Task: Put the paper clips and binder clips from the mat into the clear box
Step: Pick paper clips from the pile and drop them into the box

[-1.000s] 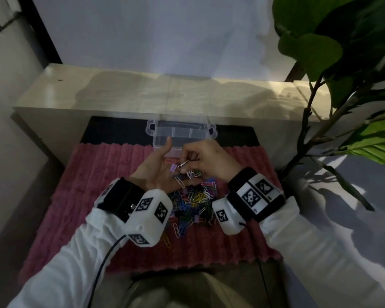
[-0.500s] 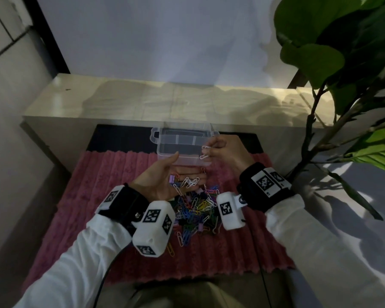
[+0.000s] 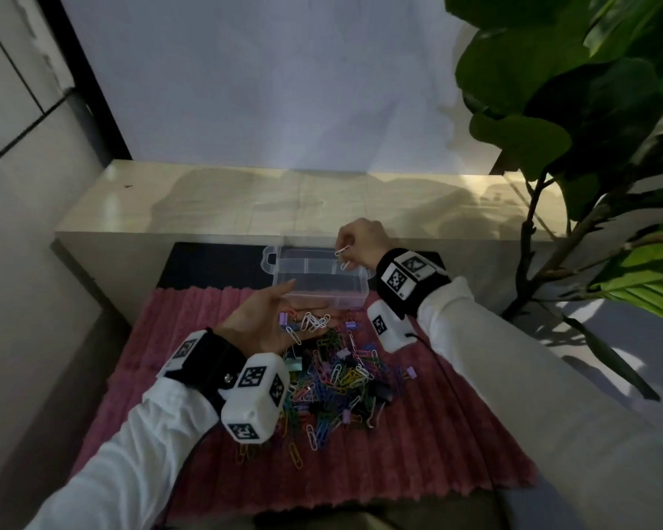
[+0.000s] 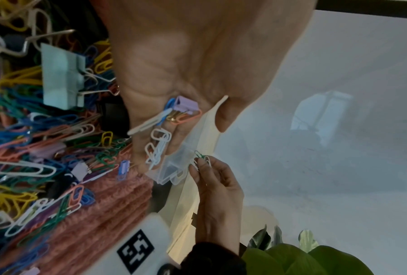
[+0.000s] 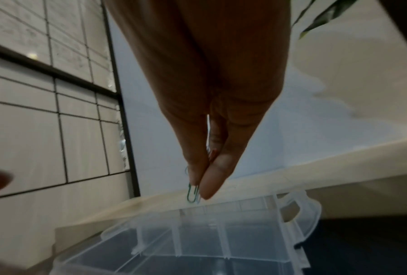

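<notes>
Tiles [image 3: 12, 82] cover the wall at the far left, edged by a dark frame [image 3: 89, 82]. Next comes the left hand [image 3: 268, 323], palm up above the pink mat [image 3: 192, 319], its fingers [image 4: 174, 141] relaxed and nearly straight. In the palm lie several white paper clips [image 3: 312, 322], a blue and an orange one, and a small purple binder clip [image 4: 186, 105]; nothing is pinched. Below and right of that hand a heap of coloured clips [image 3: 337, 384] sits on the mat, with a pale green binder clip [image 4: 61, 80] at its left edge and small purple ones scattered through it.

Beyond the heap stands the clear box [image 3: 314, 275], open, split by low dividers into compartments, its near edge on the mat and its far part over a black strip [image 3: 207, 262] in front of a pale ledge [image 3: 245, 200]. The compartments look empty, though its clear walls make this hard to judge. Over the box's right rear corner the right hand [image 3: 364, 242] hangs with fingers [image 5: 211, 178] pinched together on a few paper clips [image 3: 343, 254], white ones and a green one [image 5: 191, 193], held just above the rim and not yet inside. At the far right a leafy plant [image 3: 590, 109] leans in.
</notes>
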